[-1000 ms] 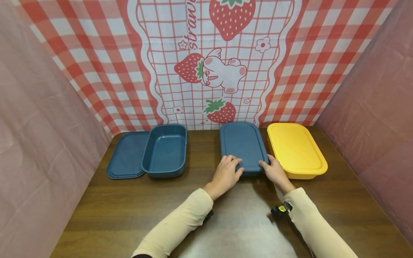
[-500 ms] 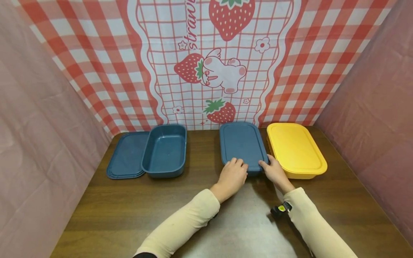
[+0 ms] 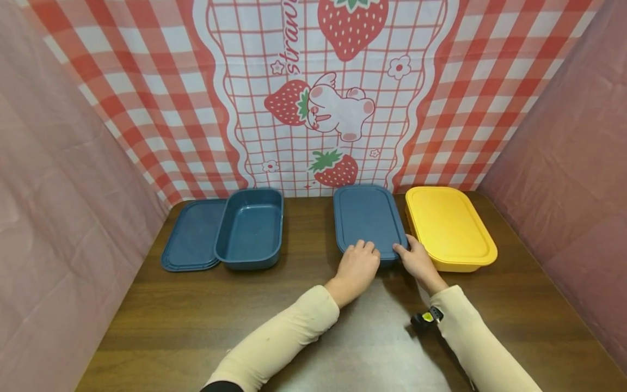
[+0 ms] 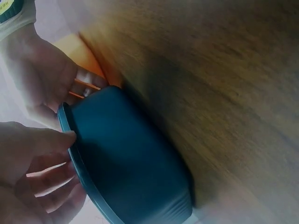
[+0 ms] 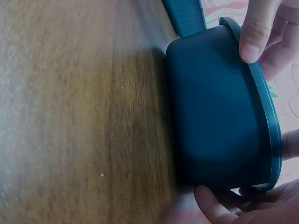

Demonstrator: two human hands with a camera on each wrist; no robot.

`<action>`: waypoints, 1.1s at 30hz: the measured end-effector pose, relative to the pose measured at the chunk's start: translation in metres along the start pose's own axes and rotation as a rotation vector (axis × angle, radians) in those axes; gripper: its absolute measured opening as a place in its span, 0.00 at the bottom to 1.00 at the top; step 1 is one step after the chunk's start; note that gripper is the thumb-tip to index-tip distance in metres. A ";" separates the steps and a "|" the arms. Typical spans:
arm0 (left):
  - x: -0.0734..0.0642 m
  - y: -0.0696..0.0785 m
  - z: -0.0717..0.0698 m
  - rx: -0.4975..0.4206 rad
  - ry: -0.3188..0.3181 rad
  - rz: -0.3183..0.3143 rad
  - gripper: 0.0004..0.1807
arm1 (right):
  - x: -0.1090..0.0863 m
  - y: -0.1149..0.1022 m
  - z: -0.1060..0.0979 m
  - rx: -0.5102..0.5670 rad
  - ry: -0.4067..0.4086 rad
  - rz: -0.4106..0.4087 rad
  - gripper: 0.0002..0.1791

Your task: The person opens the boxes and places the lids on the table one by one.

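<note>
A blue rectangular food container (image 5: 210, 107) stands on the table, with a matching blue lid (image 3: 367, 218) on top. My left hand (image 3: 358, 270) pinches the lid's front edge, thumb against the rim from below and fingertips over the top, as the left wrist view shows. At the front right corner, my right hand (image 3: 418, 264) holds the container, its thumb on the lid and its other fingers along the side wall. The lid's rim (image 4: 91, 184) runs along the container's upper edge.
Close on the right stands a yellow lidded container (image 3: 450, 226). To the left, an open blue container (image 3: 252, 231) partly overlaps a loose blue lid (image 3: 193, 237). Behind the wooden table (image 3: 161, 321) hangs a checked strawberry cloth (image 3: 343, 109).
My left hand has slid right along the lid's front edge, and its fingers have curled over the rim. My right hand keeps its place at the corner.
</note>
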State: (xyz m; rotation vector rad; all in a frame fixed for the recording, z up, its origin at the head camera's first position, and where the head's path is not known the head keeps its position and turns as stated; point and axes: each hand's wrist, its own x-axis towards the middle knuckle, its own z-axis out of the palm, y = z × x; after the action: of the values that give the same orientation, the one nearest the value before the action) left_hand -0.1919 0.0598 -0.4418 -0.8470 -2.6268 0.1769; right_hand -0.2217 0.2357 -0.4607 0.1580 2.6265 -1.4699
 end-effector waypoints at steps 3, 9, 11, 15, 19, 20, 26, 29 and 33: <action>0.000 0.002 -0.002 0.010 -0.016 0.002 0.08 | 0.001 0.000 0.000 -0.002 0.003 0.001 0.34; 0.002 0.007 -0.002 0.037 0.005 0.011 0.09 | 0.001 0.001 0.001 -0.002 0.024 -0.026 0.32; 0.002 0.007 -0.002 0.051 0.023 0.015 0.09 | 0.002 0.001 0.001 -0.001 0.029 -0.032 0.31; 0.002 0.008 -0.001 0.068 0.044 0.017 0.10 | 0.002 0.003 0.002 0.002 0.034 -0.038 0.31; 0.003 0.007 0.000 0.067 0.047 0.020 0.10 | 0.002 0.005 0.001 -0.003 0.036 -0.032 0.32; 0.003 0.007 0.000 0.066 0.046 0.022 0.10 | 0.002 0.005 0.000 -0.007 0.040 -0.032 0.32; 0.004 0.005 -0.001 0.056 0.055 0.027 0.09 | -0.003 0.008 -0.002 -0.036 0.038 -0.032 0.38; 0.004 0.005 0.000 0.047 0.063 0.028 0.09 | -0.005 0.011 -0.004 -0.060 0.018 -0.053 0.40; 0.004 0.004 0.001 0.035 0.060 0.030 0.08 | -0.005 0.014 -0.008 -0.027 -0.037 -0.104 0.42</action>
State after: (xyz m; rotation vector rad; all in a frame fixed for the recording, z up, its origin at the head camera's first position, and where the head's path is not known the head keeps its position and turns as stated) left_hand -0.1934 0.0656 -0.4424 -0.8664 -2.5492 0.2015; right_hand -0.2147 0.2501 -0.4675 -0.0085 2.6608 -1.4532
